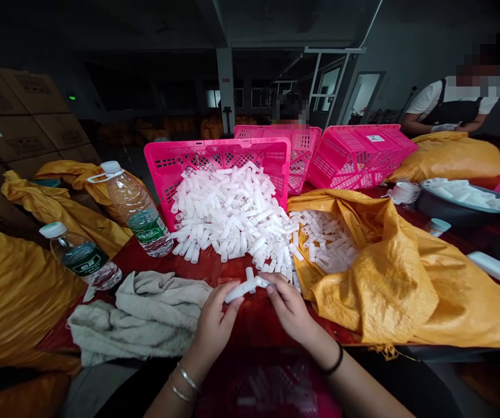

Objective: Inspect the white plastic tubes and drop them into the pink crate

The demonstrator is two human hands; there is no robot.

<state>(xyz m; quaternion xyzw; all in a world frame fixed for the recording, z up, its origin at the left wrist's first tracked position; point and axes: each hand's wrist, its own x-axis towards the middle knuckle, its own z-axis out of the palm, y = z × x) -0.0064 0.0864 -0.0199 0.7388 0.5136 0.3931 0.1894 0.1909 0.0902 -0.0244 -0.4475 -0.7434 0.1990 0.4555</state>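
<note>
My left hand [213, 323] pinches a white plastic tube [236, 292] between thumb and fingers. In my right hand [292, 307] is a smaller white piece [262, 282], gripped at the fingertips. The two parts meet end to end, though I cannot tell whether one sits inside the other. Just behind them a loose white tube [250, 271] lies on the red table [215, 267]. Beyond, a big heap of white tubes [227, 215] spills from a tipped pink basket [162, 168]. To the right, an open yellow woven sack [371, 278] holds small white pieces [326, 238].
Left of the heap stand two water bottles [145, 226], near a crumpled grey towel [145, 319]. Below the table edge, a pink container holds more tubes [271, 389]. Further pink baskets [363, 154] stand behind. A co-worker [445, 104] works at the far right. Cartons [14, 116] rise at left.
</note>
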